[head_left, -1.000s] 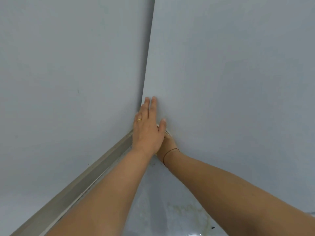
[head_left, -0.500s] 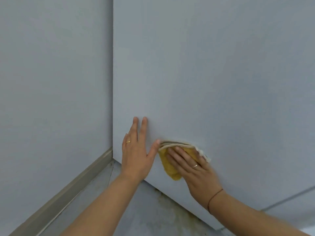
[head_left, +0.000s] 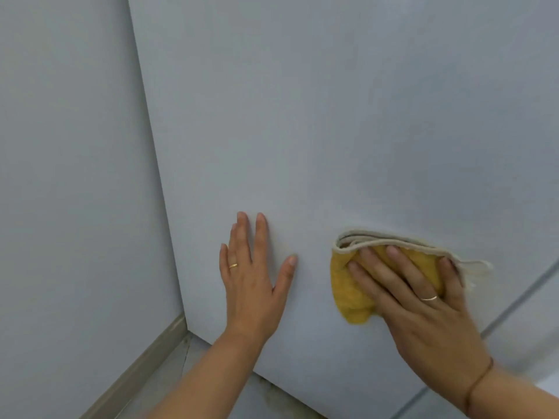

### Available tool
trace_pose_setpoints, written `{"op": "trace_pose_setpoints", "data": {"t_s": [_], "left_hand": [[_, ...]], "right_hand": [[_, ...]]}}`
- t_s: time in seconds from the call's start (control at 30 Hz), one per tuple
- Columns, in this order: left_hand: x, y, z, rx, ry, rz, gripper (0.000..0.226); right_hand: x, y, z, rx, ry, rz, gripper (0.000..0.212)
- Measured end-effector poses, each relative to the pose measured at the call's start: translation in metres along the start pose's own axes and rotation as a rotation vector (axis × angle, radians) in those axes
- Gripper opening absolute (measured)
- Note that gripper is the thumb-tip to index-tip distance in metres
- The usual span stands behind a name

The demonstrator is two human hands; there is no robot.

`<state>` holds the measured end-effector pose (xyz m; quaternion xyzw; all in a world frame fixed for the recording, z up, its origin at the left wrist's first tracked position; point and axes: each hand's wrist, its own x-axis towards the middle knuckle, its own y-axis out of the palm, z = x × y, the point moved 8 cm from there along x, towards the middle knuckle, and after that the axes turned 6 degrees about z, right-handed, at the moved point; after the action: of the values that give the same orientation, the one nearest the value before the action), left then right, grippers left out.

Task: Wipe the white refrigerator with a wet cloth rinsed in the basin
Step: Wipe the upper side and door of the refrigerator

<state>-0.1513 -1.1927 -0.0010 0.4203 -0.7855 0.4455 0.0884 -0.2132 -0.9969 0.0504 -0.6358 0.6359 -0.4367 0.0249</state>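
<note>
Cloth [head_left: 351, 297] pressed under flat right hand [head_left: 423, 313] on refrigerator [head_left: 332, 116]; left hand [head_left: 251, 288] flat, apart from it.

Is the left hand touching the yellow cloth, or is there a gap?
Apart. The head view shows bare refrigerator panel between the left hand and the yellow cloth, which the right hand presses.

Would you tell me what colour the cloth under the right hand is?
The cloth is mustard yellow with an off-white fringed border; the head view shows it.
</note>
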Motion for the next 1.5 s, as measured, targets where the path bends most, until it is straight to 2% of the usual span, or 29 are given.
{"op": "trace_pose_setpoints", "data": {"t_s": [0.13,0.27,0.47,0.8,1.03,1.2,1.33,1.5], "left_hand": [[0.034,-0.047,-0.048,0.027,0.039,-0.009,0.071],[0.088,-0.116,-0.1,0.069,0.078,0.004,0.069],[0.165,-0.227,-0.195,0.088,0.138,-0.028,0.068],[0.272,-0.357,-0.382,0.103,0.283,-0.048,0.068],[0.332,-0.435,-0.503,0.124,0.356,-0.062,0.067],[0.353,-0.47,-0.563,0.135,0.412,-0.08,0.067],[0.355,-0.483,-0.614,0.089,0.492,-0.063,0.066],[0.328,-0.483,-0.681,-0.256,0.534,0.003,0.062]], "right_hand": [[0.055,-0.047,-0.043,0.01,0.064,-0.032,0.077],[0.107,-0.097,-0.095,-0.046,0.046,-0.076,0.071],[0.181,-0.197,-0.197,-0.072,0.194,-0.21,0.055],[0.304,-0.35,-0.355,0.194,0.198,-0.392,0.042],[0.383,-0.444,-0.468,0.182,0.182,-0.438,0.043],[0.398,-0.496,-0.533,0.106,0.258,-0.446,0.049],[0.381,-0.531,-0.571,0.216,0.304,-0.502,0.04],[0.325,-0.562,-0.612,0.458,0.31,-0.476,0.037]]}}
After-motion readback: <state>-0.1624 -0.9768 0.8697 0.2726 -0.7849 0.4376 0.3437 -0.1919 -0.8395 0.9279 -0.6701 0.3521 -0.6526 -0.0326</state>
